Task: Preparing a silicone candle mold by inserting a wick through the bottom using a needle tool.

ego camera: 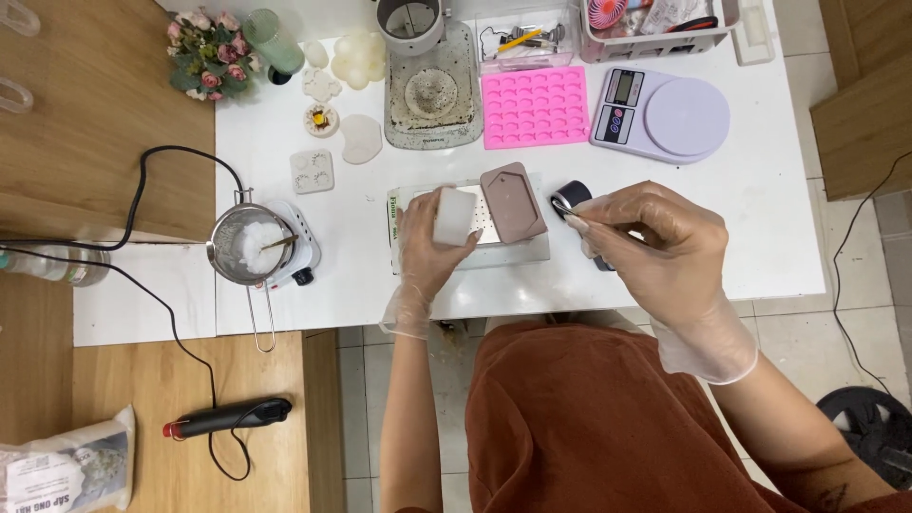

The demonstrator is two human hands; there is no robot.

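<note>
My left hand (426, 249), in a clear glove, grips a white block (454, 217) and rests it on a flat metal plate (494, 239) near the table's front edge. A brown tag-shaped mould (514, 201) lies tilted on the same plate, just right of the block. My right hand (655, 245), also gloved, pinches a thin silver tool (591, 226) beside a small dark round container (571, 199), which the hand partly hides.
A pink tray mould (535, 107) and a lilac kitchen scale (660, 116) sit at the back of the white table (760, 228). A metal pot of white wax (251, 249) stands on a small heater at left. A black corded tool (228, 418) lies on the wooden desk.
</note>
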